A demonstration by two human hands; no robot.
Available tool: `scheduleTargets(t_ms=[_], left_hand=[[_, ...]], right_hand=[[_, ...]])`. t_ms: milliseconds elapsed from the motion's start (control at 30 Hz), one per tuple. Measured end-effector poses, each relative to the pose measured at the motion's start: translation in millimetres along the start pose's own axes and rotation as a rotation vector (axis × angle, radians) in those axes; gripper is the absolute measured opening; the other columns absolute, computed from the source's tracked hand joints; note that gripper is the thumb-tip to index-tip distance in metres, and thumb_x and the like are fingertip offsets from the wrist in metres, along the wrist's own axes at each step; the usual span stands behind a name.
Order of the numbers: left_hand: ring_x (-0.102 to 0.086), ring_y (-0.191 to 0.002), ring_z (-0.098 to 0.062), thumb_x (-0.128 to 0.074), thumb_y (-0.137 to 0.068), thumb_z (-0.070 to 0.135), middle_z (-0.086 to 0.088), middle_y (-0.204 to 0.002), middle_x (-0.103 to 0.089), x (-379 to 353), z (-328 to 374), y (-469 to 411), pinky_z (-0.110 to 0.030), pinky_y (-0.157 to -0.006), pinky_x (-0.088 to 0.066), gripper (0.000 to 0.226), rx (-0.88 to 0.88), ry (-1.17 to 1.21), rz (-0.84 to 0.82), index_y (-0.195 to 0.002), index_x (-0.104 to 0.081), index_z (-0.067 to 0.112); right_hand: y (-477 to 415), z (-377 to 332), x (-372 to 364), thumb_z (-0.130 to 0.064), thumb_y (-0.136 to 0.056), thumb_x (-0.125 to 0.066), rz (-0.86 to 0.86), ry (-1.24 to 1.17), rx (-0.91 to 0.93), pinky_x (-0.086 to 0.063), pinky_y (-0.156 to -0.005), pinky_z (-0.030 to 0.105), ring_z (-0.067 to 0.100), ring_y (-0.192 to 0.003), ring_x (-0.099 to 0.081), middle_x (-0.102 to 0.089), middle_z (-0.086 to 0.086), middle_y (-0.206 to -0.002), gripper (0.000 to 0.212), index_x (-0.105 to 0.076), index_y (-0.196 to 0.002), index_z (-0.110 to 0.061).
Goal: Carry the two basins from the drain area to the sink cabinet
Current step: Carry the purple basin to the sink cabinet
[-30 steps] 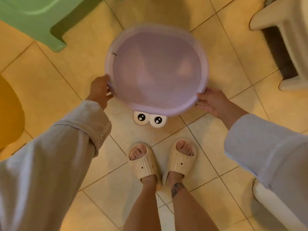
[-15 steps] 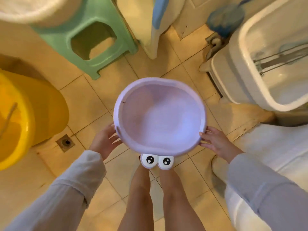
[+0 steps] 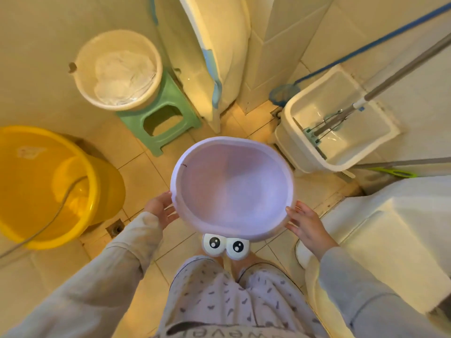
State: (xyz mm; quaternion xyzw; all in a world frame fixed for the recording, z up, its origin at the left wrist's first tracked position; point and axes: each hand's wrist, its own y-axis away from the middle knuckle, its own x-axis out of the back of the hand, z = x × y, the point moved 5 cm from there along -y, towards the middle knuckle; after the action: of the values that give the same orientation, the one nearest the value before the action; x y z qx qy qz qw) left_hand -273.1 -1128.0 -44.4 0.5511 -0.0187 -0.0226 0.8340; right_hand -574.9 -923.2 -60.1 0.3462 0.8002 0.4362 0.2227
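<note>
Here, the lilac basin (image 3: 233,189), with cartoon eyes on its near edge, is held above the tiled floor (image 3: 136,167) between the left hand (image 3: 161,211) and right hand (image 3: 308,228), fingers spread loosely against its rim, right of the yellow bucket (image 3: 36,186).

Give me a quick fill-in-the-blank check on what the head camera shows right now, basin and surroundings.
1. The lilac basin is held by ____ hands, the left hand and right hand on opposite sides of its rim.
2. The white bucket stands on a ____ stool.
3. The big tub on the left is ____ in colour.
4. Inside, the lilac basin looks ____.

Missing words: two; green; yellow; empty
</note>
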Motion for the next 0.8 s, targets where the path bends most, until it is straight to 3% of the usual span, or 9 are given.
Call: scheduleTargets(t_ms=[267,433,600,800], left_hand=[[-0.057,-0.075,-0.025,-0.044,-0.091,0.01,-0.006,-0.084,-0.061,-18.2,22.4,32.0,-0.039,-0.068,-0.048,0.018,-0.058,-0.106,-0.141,-0.083,-0.059,0.013],[-0.055,-0.074,-0.027,-0.04,-0.093,0.01,-0.007,-0.084,-0.058,-40.4,27.9,25.2,-0.04,-0.068,-0.047,0.02,-0.026,-0.229,-0.2,-0.083,-0.058,0.011],[-0.053,-0.071,-0.025,-0.042,-0.092,0.012,-0.005,-0.082,-0.056,-71.4,29.9,23.9,-0.037,-0.066,-0.046,0.018,-0.005,-0.502,-0.332,-0.082,-0.057,0.013],[-0.054,-0.068,-0.021,-0.05,-0.09,0.018,-0.003,-0.076,-0.054,-111.3,15.7,31.8,-0.026,-0.046,-0.056,0.016,0.002,-0.839,-0.484,-0.077,-0.058,0.013]], right_hand=[[48.7,14.5,19.5,-0.001,-0.089,-0.056,0.023,-0.157,0.076,-0.052,-0.076,0.034,0.022,-0.095,-0.062,-0.066,0.006,-0.099,0.031,-0.053,-0.119,-0.007],[78.3,44.1,26.9,-0.004,-0.087,-0.061,0.165,-0.333,0.151,-0.055,-0.068,0.03,0.023,-0.096,-0.065,-0.069,0.007,-0.104,0.035,-0.056,-0.121,-0.01],[116.8,96.2,28.6,-0.005,-0.087,-0.061,0.353,-0.539,0.188,-0.052,-0.073,0.034,0.025,-0.094,-0.064,-0.069,0.007,-0.101,0.038,-0.055,-0.124,-0.009],[166.8,185.1,3.3,-0.008,-0.087,-0.061,0.534,-0.762,0.212,-0.053,-0.081,0.039,0.031,-0.111,-0.062,-0.066,0.012,-0.12,0.043,-0.055,-0.129,-0.009]])
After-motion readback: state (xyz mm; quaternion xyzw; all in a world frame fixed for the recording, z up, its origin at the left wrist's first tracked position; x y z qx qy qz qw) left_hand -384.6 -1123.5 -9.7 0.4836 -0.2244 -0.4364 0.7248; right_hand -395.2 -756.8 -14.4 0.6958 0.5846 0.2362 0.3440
